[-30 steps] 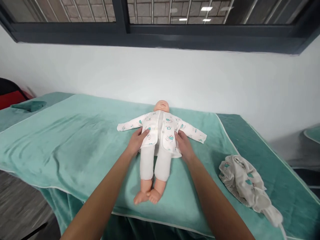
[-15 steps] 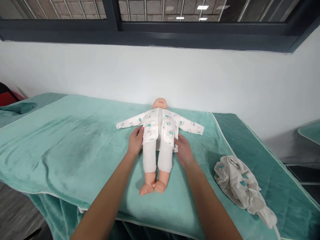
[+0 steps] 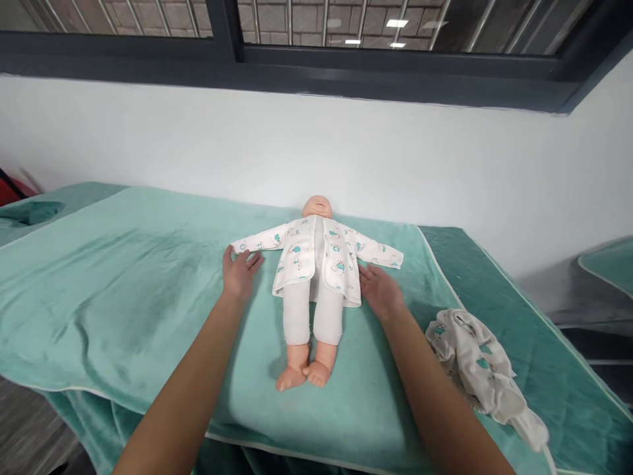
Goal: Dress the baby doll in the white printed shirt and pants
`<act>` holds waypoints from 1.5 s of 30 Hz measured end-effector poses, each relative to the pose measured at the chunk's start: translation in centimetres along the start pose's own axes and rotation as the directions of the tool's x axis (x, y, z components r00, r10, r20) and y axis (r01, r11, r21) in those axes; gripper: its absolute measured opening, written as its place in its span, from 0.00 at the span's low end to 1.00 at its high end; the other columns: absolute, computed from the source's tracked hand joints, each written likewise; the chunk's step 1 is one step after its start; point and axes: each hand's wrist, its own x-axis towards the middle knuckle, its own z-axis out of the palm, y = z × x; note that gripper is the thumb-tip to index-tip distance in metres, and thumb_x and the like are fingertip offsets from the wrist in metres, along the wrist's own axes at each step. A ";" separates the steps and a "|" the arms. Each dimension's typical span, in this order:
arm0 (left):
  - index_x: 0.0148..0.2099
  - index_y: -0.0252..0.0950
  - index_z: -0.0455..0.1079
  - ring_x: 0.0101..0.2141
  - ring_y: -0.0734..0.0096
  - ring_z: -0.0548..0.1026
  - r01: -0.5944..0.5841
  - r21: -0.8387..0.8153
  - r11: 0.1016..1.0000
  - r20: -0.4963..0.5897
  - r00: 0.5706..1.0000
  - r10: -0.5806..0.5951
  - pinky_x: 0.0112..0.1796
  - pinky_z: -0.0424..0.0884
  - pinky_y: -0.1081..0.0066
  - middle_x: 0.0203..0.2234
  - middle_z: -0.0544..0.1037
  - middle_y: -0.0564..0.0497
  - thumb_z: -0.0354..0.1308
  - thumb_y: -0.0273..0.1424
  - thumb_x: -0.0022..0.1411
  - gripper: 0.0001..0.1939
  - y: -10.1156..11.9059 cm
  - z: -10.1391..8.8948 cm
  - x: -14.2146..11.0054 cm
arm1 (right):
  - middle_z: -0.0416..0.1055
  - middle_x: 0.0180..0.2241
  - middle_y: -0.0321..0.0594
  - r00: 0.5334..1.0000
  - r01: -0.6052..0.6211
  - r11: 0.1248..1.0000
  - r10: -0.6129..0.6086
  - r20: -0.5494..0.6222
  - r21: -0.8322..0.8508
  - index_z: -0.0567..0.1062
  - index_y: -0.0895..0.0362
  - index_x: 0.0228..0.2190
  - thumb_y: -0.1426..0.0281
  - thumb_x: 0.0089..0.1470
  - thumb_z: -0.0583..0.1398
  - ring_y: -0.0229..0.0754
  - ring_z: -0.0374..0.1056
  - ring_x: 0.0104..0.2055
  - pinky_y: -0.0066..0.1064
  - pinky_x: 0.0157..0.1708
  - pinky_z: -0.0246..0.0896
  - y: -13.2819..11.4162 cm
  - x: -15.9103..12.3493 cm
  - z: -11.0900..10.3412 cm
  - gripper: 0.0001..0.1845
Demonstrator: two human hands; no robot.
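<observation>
A baby doll (image 3: 312, 318) lies on its back, its head toward the wall and its bare feet toward me. It wears a white printed jacket (image 3: 299, 254), unfastened down the front, with both sleeves stretched out sideways. My left hand (image 3: 239, 272) is open beside the left sleeve's cuff, fingers spread; whether it touches the cuff I cannot tell. On the other side, my right hand (image 3: 380, 289) is open with its fingers at the jacket's right edge, below the right sleeve.
A teal blanket (image 3: 148, 277) covers the bed beneath the doll. Crumpled white printed clothing (image 3: 487, 369) lies on the right. Behind the bed rises a white wall (image 3: 198, 142) below a dark window frame (image 3: 395, 79). Something red (image 3: 10, 191) shows at the far left.
Both hands have let go of the jacket's sides and moved outward, the left up toward the sleeve's cuff. The jacket's lower edges now spread wider. The doll stays put.
</observation>
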 end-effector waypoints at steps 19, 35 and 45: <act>0.49 0.37 0.64 0.49 0.70 0.77 -0.246 0.001 0.969 -0.078 0.966 0.245 0.52 0.74 0.68 0.47 0.77 0.47 0.52 0.16 0.58 0.18 0.7 -1.4 7.4 | 0.75 0.26 0.35 0.862 0.124 0.991 -0.082 -0.501 0.051 0.64 0.55 0.36 0.83 0.52 0.55 0.41 0.78 0.31 0.31 0.33 0.78 -2.6 4.3 -4.4 0.13; 0.56 0.38 0.71 0.67 0.42 0.56 -0.532 0.822 0.202 0.451 0.826 0.339 0.65 0.41 0.36 0.67 0.62 0.37 0.57 0.29 0.60 0.20 -0.8 -2.7 -0.4 | 0.72 0.56 0.50 0.747 0.318 0.014 -0.619 0.242 -0.948 0.74 0.54 0.47 0.67 0.61 0.53 0.57 0.62 0.63 0.58 0.63 0.50 2.3 -19.0 -7.1 0.15; 0.51 0.39 0.75 0.52 0.55 0.75 -0.466 0.669 0.578 0.514 0.853 0.093 0.57 0.66 0.57 0.49 0.80 0.44 0.56 0.41 0.62 0.18 0.0 -4.0 -7.8 | 0.74 0.50 0.54 0.864 -0.067 -0.119 -0.504 0.002 -0.991 0.76 0.58 0.50 0.67 0.59 0.52 0.58 0.70 0.47 0.46 0.45 0.62 -4.3 -18.4 -13.2 0.21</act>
